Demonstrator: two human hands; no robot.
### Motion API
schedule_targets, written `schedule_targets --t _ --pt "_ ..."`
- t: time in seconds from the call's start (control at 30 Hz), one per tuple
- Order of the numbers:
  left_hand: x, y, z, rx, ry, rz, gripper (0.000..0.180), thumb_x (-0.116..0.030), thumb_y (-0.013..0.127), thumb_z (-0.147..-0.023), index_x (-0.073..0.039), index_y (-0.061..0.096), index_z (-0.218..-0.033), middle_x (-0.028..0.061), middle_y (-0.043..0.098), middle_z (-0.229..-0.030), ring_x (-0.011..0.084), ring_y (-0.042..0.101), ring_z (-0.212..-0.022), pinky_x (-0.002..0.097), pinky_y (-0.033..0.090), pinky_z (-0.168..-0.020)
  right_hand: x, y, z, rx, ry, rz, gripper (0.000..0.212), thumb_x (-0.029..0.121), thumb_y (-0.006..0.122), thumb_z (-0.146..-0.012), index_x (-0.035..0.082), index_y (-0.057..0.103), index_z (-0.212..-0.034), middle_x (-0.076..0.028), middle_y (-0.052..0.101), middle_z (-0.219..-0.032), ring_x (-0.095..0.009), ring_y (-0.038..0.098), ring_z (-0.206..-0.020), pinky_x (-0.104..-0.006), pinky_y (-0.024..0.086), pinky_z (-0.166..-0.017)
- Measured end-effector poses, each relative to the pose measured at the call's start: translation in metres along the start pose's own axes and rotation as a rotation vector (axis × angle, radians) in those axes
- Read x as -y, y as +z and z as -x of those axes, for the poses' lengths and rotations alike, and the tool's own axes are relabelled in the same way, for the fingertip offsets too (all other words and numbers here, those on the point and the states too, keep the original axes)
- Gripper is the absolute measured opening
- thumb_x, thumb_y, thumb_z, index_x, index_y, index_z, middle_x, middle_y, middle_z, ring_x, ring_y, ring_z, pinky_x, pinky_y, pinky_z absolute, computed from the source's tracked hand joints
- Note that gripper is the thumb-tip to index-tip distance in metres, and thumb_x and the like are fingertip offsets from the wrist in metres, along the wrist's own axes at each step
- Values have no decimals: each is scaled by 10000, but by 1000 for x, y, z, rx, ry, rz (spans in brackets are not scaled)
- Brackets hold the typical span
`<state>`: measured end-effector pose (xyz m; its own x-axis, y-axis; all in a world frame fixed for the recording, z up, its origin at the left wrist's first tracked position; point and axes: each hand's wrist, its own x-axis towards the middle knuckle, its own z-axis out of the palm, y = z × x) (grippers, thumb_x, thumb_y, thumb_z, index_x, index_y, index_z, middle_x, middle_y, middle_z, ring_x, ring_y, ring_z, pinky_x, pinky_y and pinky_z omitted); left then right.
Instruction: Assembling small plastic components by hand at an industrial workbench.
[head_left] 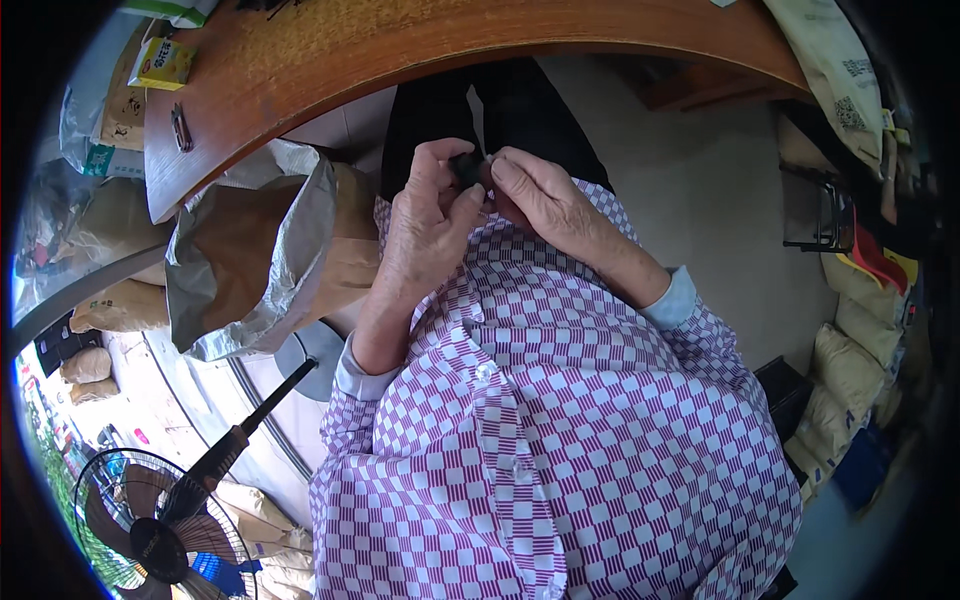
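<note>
Both my hands are together in front of my checked shirt, above my lap. Between the thumb and fingers of my left hand point(432, 210) is a small black object point(466, 170); its kind I cannot make out. My right hand point(545, 195) is closed right beside it, thumb pressed toward the curled fingers, at the object's right side. Whatever the right fingers pinch is hidden behind them. On the table's left end, away from my hands, lies a small nail clipper-like metal tool point(181, 128).
A curved wooden table point(330, 55) spans the far side, with a yellow box point(162, 63) at its left. An open paper sack with silvery lining point(245, 265) stands left of my arm. A floor fan point(160, 545) is lower left. Stacked sacks point(850, 365) line the right.
</note>
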<state>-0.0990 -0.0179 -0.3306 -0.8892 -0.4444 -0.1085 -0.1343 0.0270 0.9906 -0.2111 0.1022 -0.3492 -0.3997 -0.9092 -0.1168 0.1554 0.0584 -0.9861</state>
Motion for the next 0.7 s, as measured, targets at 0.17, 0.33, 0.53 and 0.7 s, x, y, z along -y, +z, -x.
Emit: schedule_targets --t 0.17,0.33,0.53,0.7 --pt "10 -5 2 -25 7 70 266 35 502 -873 -5 395 -1113 91 592 -816 123 611 -697 240 519 -613 5 10 -2 39 51 136 256 260 391 -1000 34 509 -972 7 468 -676 -52 455 -583 -187 370 -495" --pt "4 -9 8 -48 68 -44 272 39 520 -851 -19 404 -1090 100 578 -716 137 602 -639 271 484 -546 13 15 -2 47 -4 280 207 212 395 -993 31 495 -978 -28 503 -675 -89 502 -597 -221 406 -511" --pt "21 -9 12 -157 105 -236 290 39 546 -823 -30 416 -1074 148 572 -665 253 613 -603 348 459 -521 11 21 -11 78 -42 346 150 163 412 -980 22 463 -987 -126 586 -735 -208 595 -640 -308 456 -565" --pt "13 -14 10 -237 120 -331 285 38 550 -824 -32 422 -1069 176 593 -701 310 622 -628 375 465 -540 17 31 -19 66 -48 274 153 162 409 -982 17 455 -971 -127 591 -737 -210 606 -666 -318 475 -592"
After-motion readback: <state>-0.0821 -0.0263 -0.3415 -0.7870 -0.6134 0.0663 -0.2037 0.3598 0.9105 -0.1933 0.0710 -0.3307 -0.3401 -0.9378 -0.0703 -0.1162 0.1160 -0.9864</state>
